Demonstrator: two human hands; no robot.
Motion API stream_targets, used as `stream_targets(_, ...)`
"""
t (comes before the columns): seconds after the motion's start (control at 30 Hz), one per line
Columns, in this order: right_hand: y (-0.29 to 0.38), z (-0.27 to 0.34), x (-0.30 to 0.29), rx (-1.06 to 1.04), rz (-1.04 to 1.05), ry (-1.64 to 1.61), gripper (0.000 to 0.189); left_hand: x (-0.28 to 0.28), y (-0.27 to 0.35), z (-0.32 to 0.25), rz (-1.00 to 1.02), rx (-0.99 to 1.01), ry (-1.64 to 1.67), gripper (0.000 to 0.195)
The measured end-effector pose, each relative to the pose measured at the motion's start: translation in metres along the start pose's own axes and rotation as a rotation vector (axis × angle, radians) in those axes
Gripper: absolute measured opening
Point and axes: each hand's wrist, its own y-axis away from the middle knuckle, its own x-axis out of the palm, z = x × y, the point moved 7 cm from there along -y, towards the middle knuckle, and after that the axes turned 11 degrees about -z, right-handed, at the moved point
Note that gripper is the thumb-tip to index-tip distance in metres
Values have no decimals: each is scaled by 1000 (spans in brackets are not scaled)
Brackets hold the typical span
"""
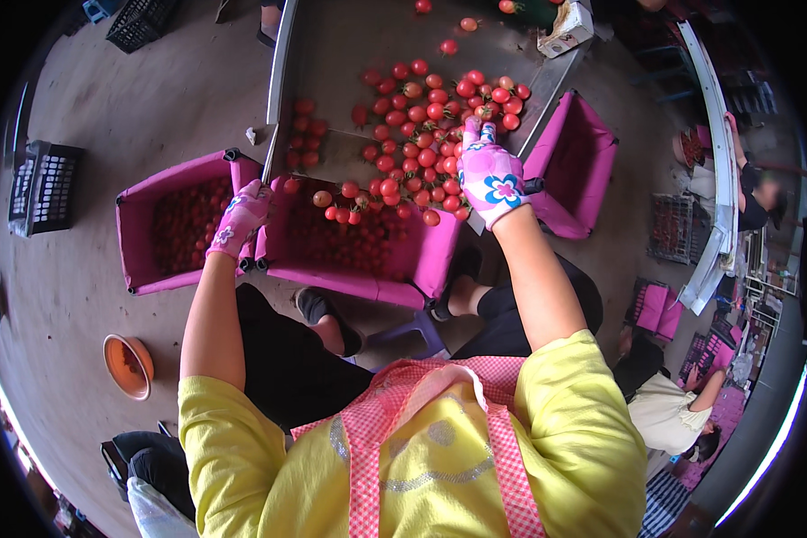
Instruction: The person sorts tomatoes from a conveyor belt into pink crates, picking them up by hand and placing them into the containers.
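Note:
Many red cherry tomatoes (427, 158) lie spread over the lower end of a metal sorting chute (336, 67). My right hand (494, 176), in a pink flowered glove, reaches over the tomatoes at their right side; its fingertips touch or hover just above some, and whether it holds one is hidden. My left hand (242, 218), gloved alike, is at the chute's left rim, its fingers bent near the metal edge; its grip is unclear. Beneath the chute's end stands a pink fabric-lined crate (376, 286) with tomatoes in it. Another pink crate (175, 277) at the left holds tomatoes too.
A third pink crate (595, 161) stands right of the chute. A worn white box (568, 30) sits at the chute's upper right. On the floor are an orange bowl (149, 370), a black plastic crate (47, 188) and a purple stool (424, 333). Two people work at the right.

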Motion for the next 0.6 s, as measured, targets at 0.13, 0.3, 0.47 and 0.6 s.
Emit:
stream_targets(0.13, 27, 23, 16, -134, 51, 0, 52, 5, 2, -3, 11, 6, 21, 18)
stream_targets(0.3, 55, 37, 26, -215, 201, -122, 53, 2, -2, 6, 17, -1, 44, 17)
stream_targets(0.47, 4, -24, -26, -81, -141, -100, 43, 7, -1, -1, 14, 31, 93, 6)
stream_targets(0.6, -21, -42, -13, -63, 31, 125, 38, 6, -2, 0, 12, 20, -1, 19)
